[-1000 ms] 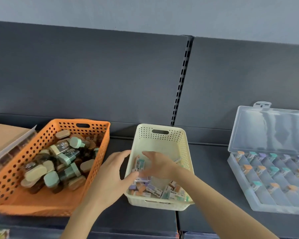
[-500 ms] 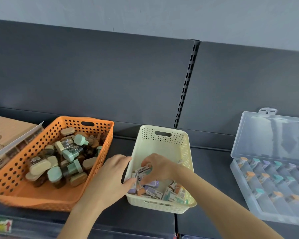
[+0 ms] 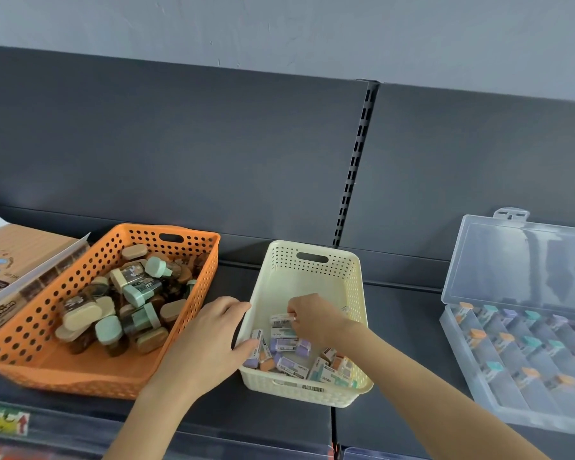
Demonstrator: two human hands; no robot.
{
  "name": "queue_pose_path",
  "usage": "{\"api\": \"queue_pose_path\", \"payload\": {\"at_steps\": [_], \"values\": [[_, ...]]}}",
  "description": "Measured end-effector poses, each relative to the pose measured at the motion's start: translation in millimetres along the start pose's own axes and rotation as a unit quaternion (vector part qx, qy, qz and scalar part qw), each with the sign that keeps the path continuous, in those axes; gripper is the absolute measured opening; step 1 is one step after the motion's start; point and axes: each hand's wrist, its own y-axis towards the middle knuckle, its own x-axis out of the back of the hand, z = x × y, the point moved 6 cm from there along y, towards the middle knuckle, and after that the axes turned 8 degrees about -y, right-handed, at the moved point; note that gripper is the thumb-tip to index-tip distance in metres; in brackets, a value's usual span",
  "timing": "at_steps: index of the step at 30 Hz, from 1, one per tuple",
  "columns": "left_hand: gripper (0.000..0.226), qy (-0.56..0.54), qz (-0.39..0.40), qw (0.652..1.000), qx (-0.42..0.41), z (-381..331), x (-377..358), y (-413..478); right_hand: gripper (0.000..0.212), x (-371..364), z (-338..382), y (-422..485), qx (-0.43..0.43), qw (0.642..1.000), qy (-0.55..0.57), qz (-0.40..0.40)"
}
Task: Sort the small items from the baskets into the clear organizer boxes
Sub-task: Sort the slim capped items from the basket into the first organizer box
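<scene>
Up out of the pile comes the right hand [image 3: 316, 318]: half a second ago it was digging low among the pieces, and now its thumb and fingertips pinch a single white-sleeved eraser [image 3: 282, 319], barcode up, just above the rest. Meanwhile the left hand [image 3: 210, 333] has settled on the near left wall of the cream basket [image 3: 352, 293], thumb hooked inside and fingers outside, gripping it steady. Loose erasers [image 3: 289, 346] in purple, orange and teal lie heaped in the basket's near end; its far end is bare.

Left of that, the orange basket [image 3: 80, 376] holds a heap of larger capped items, with a cardboard box [image 3: 14, 260] beyond it. Well to the right, the clear organizer box [image 3: 462, 360] stands with its lid [image 3: 518, 260] raised, rows already partly filled by colour. With one piece picked, the carry across to a matching row looks like the next step; many remain.
</scene>
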Motion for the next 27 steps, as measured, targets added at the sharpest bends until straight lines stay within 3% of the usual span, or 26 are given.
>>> {"api": "queue_pose_path", "payload": {"at_steps": [6, 9, 11, 17, 24, 27], "values": [[0.058, -0.001, 0.0, 1.0, 0.005, -1.1, -1.6, -0.5, 0.023, -1.3, 5.2, -4.6, 0.029, 0.999, 0.022, 0.026], [0.058, -0.008, 0.004, 1.0, 0.009, -0.5, -2.4, 0.3, 0.012, -4.6, 7.0, -5.1, 0.035, 0.998, 0.015, 0.042], [0.058, -0.01, 0.003, 1.0, 0.011, -0.5, -2.2, 0.3, 0.025, -6.9, 8.2, -8.3, 0.035, 0.998, 0.006, 0.048], [0.056, -0.007, 0.007, 1.0, 0.015, -1.2, -2.6, -0.3, 0.01, 1.2, 9.0, -12.3, 0.022, 0.999, -0.029, 0.012], [0.051, 0.014, -0.01, 1.0, -0.011, -9.0, -2.1, 1.8, 0.027, 26.3, -19.8, -17.2, -0.062, 0.985, 0.132, -0.092], [0.05, 0.008, -0.001, 0.999, -0.042, -24.9, -5.5, 8.0, 0.024, 38.1, -37.4, -30.2, -0.107, 0.921, 0.346, -0.142]]}}
